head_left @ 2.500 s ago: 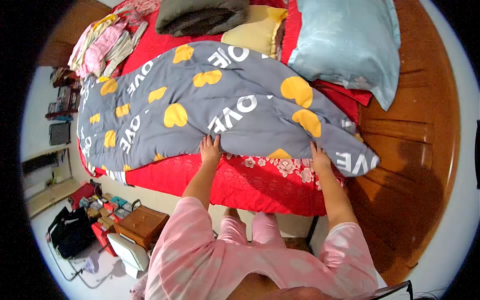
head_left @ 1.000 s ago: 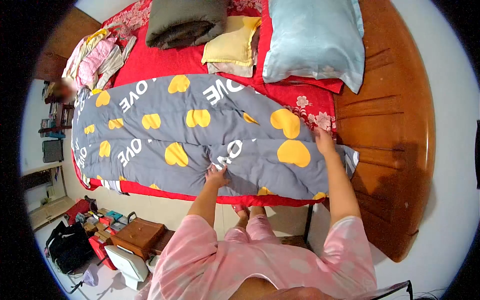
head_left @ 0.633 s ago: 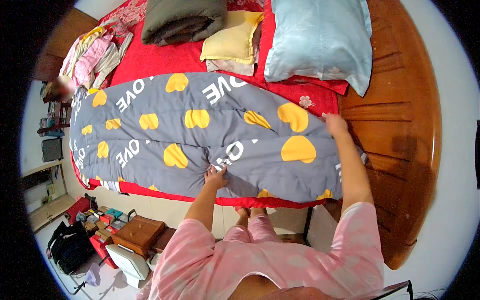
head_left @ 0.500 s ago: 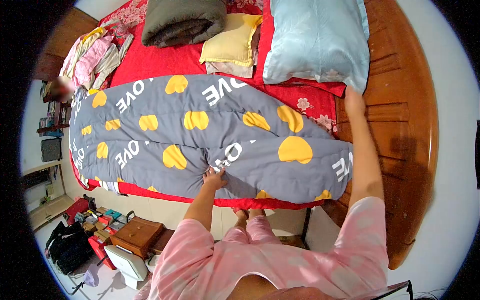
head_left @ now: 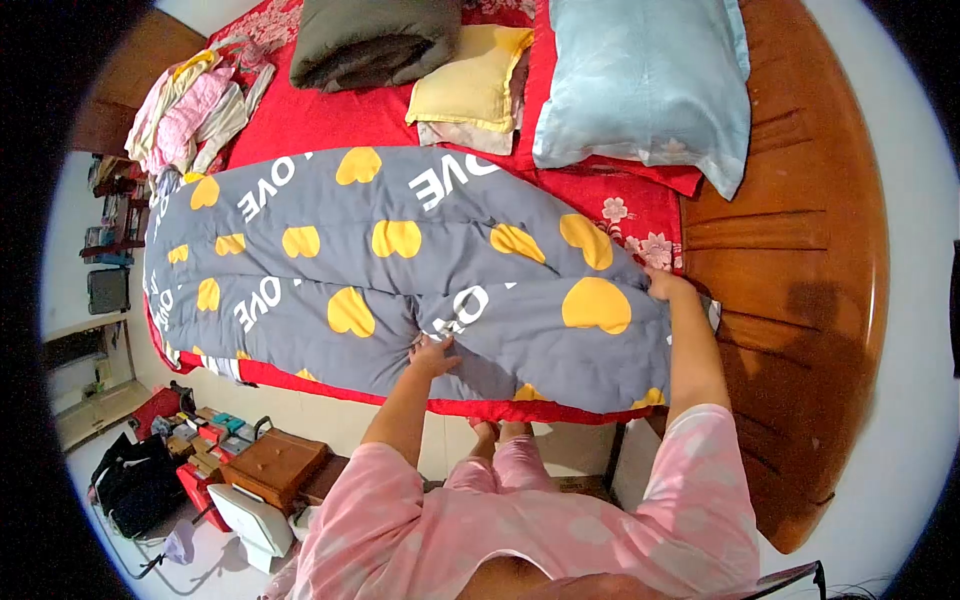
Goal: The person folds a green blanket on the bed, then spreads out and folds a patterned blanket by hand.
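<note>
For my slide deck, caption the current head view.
Left hand on a heart-print gray quilt, right hand at its edge, red bedding beneath.

The quilt (head_left: 350, 260) lies on the near side of the bed (head_left: 300, 125). Behind it, from left to right, lie clothes (head_left: 190, 115), a blanket (head_left: 385, 35), one pillow (head_left: 470, 80) and another pillow (head_left: 640, 90). The headboard (head_left: 780, 225) stands at the right, and boxes (head_left: 212, 440) are at the near left.

Extends left arm (head_left: 402, 405) forward, slanting inward; sets left hand (head_left: 432, 357) palm down, fingers slightly parted. Extends right arm (head_left: 698, 358) forward, leaning a little inward; places right hand (head_left: 664, 284) farther ahead, well apart from left, fingers toward the left. Cannot tell grip of either: fingertips unclear.
</note>
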`<action>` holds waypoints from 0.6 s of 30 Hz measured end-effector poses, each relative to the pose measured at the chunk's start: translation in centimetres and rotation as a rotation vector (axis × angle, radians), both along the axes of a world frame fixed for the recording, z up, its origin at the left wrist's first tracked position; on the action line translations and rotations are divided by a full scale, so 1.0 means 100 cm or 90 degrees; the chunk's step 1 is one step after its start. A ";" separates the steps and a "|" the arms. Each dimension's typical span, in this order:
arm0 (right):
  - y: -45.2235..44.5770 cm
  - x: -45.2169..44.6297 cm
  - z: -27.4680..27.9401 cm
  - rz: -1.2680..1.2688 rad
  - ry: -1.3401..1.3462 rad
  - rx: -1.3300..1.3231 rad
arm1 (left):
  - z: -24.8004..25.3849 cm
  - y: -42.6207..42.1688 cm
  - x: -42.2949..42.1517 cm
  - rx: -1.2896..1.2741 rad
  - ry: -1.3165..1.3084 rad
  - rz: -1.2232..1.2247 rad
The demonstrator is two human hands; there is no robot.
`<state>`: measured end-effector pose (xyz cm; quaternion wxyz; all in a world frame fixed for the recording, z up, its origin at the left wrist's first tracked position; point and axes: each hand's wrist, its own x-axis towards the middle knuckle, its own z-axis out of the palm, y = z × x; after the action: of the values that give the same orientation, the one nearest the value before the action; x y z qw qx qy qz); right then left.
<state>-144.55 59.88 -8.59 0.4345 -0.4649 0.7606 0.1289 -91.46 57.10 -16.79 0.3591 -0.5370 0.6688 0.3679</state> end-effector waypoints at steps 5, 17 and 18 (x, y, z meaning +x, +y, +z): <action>-0.003 0.012 0.012 0.117 0.010 0.159 | -0.001 0.008 0.000 -0.025 0.006 0.017; -0.088 -0.030 0.179 0.237 0.537 -0.641 | -0.012 0.006 0.007 0.015 0.013 0.025; -0.085 -0.028 0.182 0.229 0.540 -0.641 | -0.012 0.004 0.009 0.019 0.025 0.024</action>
<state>-147.38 51.36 9.62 -0.1987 -0.6388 0.7433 0.0010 -90.58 57.50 -18.03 0.3471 -0.5366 0.6600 0.3949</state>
